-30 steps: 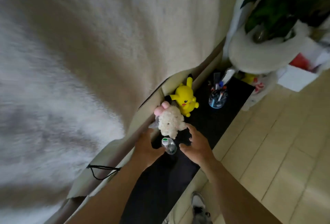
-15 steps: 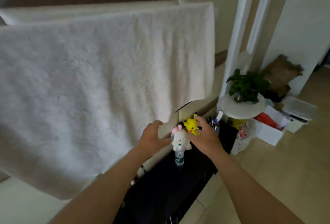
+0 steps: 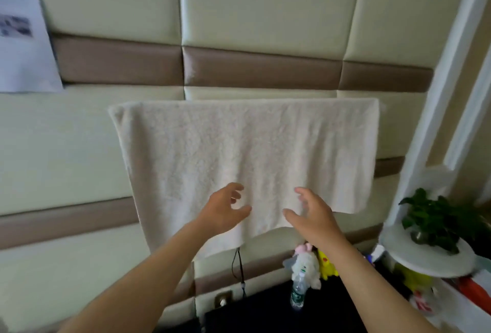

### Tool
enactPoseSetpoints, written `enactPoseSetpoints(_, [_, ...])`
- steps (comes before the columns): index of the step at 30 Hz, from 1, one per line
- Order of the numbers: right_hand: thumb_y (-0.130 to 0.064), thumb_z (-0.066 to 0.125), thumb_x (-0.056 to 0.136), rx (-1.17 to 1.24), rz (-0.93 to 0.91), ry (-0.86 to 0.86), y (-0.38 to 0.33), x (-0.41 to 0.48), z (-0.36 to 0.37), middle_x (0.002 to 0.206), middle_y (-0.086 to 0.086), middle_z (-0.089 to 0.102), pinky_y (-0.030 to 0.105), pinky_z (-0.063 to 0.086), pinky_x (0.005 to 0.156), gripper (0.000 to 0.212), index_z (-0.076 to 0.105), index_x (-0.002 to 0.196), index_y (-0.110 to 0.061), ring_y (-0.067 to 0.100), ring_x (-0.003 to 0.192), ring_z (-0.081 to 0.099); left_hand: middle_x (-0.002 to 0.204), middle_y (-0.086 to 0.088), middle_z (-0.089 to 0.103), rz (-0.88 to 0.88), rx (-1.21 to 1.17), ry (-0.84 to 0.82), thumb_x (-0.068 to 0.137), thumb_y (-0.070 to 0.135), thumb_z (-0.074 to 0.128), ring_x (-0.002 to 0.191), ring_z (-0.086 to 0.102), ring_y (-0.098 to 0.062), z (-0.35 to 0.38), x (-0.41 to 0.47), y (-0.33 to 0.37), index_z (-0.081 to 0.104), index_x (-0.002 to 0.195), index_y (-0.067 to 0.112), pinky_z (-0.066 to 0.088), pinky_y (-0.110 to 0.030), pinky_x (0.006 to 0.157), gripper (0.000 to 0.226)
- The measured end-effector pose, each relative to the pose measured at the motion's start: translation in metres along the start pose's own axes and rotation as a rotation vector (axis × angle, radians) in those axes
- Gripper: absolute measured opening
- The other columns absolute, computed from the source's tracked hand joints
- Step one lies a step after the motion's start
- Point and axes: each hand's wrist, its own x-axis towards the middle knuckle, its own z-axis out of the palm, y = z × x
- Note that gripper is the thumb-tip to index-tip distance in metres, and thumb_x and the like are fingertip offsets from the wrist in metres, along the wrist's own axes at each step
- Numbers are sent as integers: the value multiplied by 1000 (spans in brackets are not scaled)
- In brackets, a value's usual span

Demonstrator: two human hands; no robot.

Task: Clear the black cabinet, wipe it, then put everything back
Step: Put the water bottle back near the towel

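Note:
A large white towel (image 3: 239,152) hangs flat against the padded wall. My left hand (image 3: 225,208) and my right hand (image 3: 310,213) are raised in front of its lower edge, fingers spread, holding nothing. Below them the black cabinet (image 3: 265,308) carries a white plush toy with pink ears (image 3: 305,266), a small water bottle (image 3: 297,293) in front of it, and a yellow plush toy (image 3: 328,266) partly hidden behind my right forearm.
A potted green plant (image 3: 435,216) stands on a round white stand (image 3: 425,258) at the right, with red and white packages below it. A black cord (image 3: 239,271) dangles under the towel. A paper sheet (image 3: 24,27) hangs at the upper left.
Both hands let go of the white plush toy and rose from the cabinet top up in front of the towel. My view tilted upward toward the wall.

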Motion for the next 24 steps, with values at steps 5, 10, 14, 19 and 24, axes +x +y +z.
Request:
enactPoseSetpoints(5, [-34,70,91,93,-56,-73,-18,-13,-1,128,-9,56,27,44,94,52,51,138,-29,10,121,55,115,12,60,-61,25,136,90,36,70,107,59,-5,-29,-41,8,52,135,29,51,-27,95,48])
enactPoseSetpoints(10, [-33,71,90,182,-101,-149,-24,-26,29,118,-10,61,22,44,86,47,54,134,-27,7,108,59,108,11,63,-172,96,228,89,30,71,99,63,-6,-58,-92,-4,58,122,28,54,-26,90,36])
enactPoseSetpoints(14, [-34,70,91,230,-118,-267,-37,-45,66,116,-12,59,15,42,77,46,53,133,-29,2,104,58,104,7,67,-265,149,280,87,27,72,94,67,-11,-83,-134,-27,61,116,25,57,-34,89,31])
enactPoseSetpoints(19, [-34,69,91,235,-154,-364,-69,-63,108,118,-10,59,30,48,92,46,53,133,-28,10,108,59,101,6,69,-334,182,389,87,24,74,90,69,-11,-118,-179,-49,62,110,27,57,-31,85,26])
enactPoseSetpoints(24, [-34,70,90,219,-186,-419,-111,-82,159,116,-6,60,26,45,85,47,54,133,-25,12,105,60,99,4,68,-422,157,481,88,22,73,90,70,-14,-169,-236,-85,62,111,22,58,-34,85,26])
